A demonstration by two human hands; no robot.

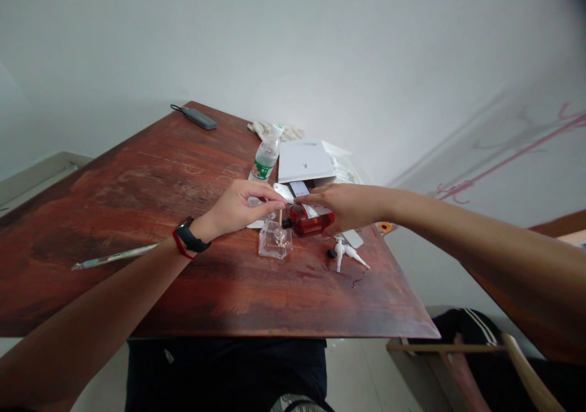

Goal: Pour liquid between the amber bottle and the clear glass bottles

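Head: 2 hands (238,206) (350,207) hold stick (280,218), bottle (304,224).

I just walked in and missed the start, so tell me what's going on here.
A person's left hand pinches a thin stick reaching down into a clear dish. The right hand holds a reddish bottle tipped sideways, neck toward the dish. White pump parts lie nearby on the wooden table.

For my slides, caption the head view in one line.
Left hand holds a stick in a clear dish; right hand holds a red bottle sideways, neck toward the dish.
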